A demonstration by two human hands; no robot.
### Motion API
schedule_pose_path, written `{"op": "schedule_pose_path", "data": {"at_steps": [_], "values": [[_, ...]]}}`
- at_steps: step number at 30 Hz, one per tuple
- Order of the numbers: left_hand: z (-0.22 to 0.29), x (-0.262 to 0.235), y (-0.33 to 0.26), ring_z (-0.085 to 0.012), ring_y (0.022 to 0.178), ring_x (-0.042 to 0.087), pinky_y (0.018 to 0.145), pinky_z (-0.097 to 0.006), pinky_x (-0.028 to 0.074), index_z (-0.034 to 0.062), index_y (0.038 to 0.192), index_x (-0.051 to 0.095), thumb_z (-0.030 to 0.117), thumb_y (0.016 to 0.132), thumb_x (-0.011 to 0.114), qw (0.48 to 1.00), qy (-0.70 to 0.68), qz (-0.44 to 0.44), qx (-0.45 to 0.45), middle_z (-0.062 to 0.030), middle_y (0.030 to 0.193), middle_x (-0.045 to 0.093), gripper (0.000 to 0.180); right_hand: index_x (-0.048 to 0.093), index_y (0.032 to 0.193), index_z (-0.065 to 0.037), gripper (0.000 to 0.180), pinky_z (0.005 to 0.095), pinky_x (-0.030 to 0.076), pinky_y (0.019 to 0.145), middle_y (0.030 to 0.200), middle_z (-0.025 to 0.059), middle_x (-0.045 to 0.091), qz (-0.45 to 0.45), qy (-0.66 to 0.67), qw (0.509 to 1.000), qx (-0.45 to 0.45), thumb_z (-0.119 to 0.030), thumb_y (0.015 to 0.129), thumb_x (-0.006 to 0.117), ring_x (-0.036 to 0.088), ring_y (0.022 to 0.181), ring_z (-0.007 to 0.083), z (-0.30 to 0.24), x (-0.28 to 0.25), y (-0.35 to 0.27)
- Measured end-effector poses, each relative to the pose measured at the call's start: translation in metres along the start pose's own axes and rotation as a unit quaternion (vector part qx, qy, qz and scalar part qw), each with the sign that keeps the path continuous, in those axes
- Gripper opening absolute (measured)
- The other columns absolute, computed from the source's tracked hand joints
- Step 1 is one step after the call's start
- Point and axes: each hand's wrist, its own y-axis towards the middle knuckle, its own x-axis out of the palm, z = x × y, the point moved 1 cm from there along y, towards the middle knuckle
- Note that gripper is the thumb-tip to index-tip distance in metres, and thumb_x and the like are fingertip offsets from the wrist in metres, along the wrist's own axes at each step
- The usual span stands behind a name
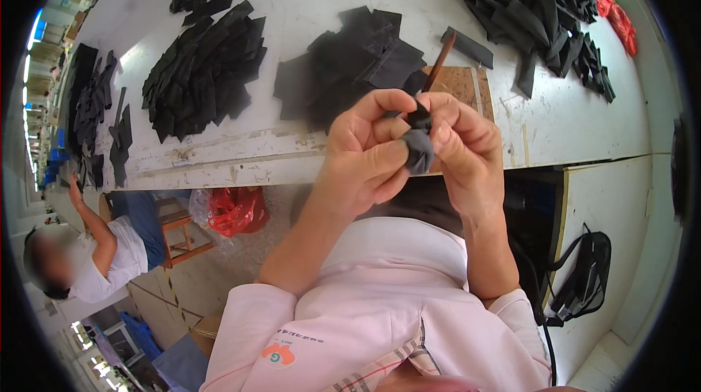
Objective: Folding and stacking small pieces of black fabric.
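A small dark grey fabric piece (419,152), bunched up, is pinched between both hands above the table's front edge. My left hand (365,145) grips it from the left, its fingers curled. From the right, my right hand (471,145) holds it with thumb and fingertips. A slim brown pointed stick (439,63) rises from behind the right fingers; its lower end is hidden, and I cannot tell what kind of tool it is. Just beyond the hands lies a pile of flat black fabric pieces (350,63), beside a brown board (467,85).
More black fabric piles lie on the white table (292,20), at left (208,71) and far right (526,5). Red plastic bags (237,209) sit below the table. Another person (109,260) works at the left. A black bag (588,275) hangs at right.
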Motion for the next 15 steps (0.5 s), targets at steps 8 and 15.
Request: {"op": "schedule_pose_path", "data": {"at_steps": [8,15], "values": [[0.014,0.039,0.008,-0.0037,0.050,0.045,0.044,-0.017,0.039,-0.0045,0.112,0.045,0.000,0.082,0.052,0.964,0.251,0.053,0.077,-0.0042,0.077,0.056,0.031,0.049,0.076,0.003,0.014,0.0197,0.040,0.052,0.076,0.0071,0.055,0.038,-0.236,0.960,-0.147,-0.007,0.084,0.054,0.050,0.059,0.0075,-0.037,0.006,0.015],[0.004,0.041,0.018,-0.0040,0.052,0.046,0.047,-0.018,0.040,-0.0048,0.096,0.055,0.005,0.085,0.051,0.906,0.352,0.103,0.212,-0.0033,0.071,0.055,0.015,0.049,0.076,0.001,0.013,0.0203,0.039,0.050,0.070,0.0067,0.053,0.042,-0.283,0.944,-0.165,-0.008,0.083,0.055,0.049,0.053,0.0089,-0.043,0.007,0.023]]}}
